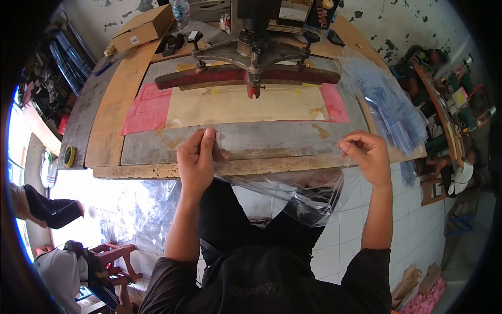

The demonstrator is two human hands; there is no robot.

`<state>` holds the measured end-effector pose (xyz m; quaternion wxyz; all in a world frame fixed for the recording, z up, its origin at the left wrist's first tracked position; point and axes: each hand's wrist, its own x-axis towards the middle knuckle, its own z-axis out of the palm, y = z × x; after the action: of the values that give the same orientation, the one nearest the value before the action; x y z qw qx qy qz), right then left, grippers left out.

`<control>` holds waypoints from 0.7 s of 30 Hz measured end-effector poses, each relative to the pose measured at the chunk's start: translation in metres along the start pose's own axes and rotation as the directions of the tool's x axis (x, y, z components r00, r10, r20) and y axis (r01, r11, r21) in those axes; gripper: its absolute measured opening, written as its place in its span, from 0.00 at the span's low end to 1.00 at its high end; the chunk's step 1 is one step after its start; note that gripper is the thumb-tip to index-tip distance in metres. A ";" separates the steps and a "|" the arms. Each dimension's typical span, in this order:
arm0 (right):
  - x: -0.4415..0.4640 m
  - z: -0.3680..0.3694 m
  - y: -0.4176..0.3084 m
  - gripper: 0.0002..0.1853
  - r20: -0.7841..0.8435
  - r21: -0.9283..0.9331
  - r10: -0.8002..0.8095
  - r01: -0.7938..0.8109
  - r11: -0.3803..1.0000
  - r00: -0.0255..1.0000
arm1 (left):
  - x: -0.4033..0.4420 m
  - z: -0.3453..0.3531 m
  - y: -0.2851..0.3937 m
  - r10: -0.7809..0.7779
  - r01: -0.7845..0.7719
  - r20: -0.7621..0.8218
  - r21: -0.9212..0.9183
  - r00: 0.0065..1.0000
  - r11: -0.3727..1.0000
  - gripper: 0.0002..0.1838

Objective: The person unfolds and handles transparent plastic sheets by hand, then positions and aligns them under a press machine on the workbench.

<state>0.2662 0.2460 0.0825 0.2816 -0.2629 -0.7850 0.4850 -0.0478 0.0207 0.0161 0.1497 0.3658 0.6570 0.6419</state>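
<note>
A thin clear plastic sheet (pixel 308 204) hangs slack in front of the bench edge, its lower part over my lap. At its left end, my left hand (pixel 197 161) is closed, thumb up, pinching the plastic. On the other side, my right hand (pixel 369 156) is closed in a pinch on the sheet's right edge. Beyond both hands lies a cream sheet with pink ends (pixel 246 104) on the grey metal bed (pixel 261 137). Over it stands a press head with a long red bar (pixel 209 77), apart from both hands.
Clear bluish plastic pieces (pixel 392 104) are heaped on the bench's right side. A cardboard box (pixel 142 29) sits at the back left, and a yellow tape roll (pixel 69 156) at the left edge. Plastic bags (pixel 149 209) lie below left. Other people sit at both sides.
</note>
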 end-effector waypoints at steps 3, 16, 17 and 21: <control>0.000 0.003 -0.002 0.06 -0.029 0.005 -0.029 0.029 1.000 0.999 | -0.001 0.005 0.008 0.054 -0.056 -0.031 -0.070 0.998 0.996 0.20; 0.000 0.005 -0.006 0.08 -0.100 0.117 -0.027 0.039 0.992 0.995 | -0.002 0.009 0.015 0.002 -0.018 -0.124 -0.132 0.992 0.991 0.19; -0.001 0.005 -0.007 0.08 -0.102 0.116 -0.025 0.037 0.993 0.994 | -0.001 0.009 0.015 -0.003 -0.013 -0.134 -0.121 0.991 0.993 0.19; 0.000 0.008 -0.012 0.06 -0.119 0.084 -0.020 0.030 0.996 0.993 | 0.000 0.006 0.009 0.003 -0.019 -0.136 -0.111 0.991 0.994 0.19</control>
<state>0.2592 0.2364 0.0908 0.3445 -0.2689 -0.7488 0.4983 -0.0413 0.0247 0.0242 0.1215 0.3160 0.6265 0.7021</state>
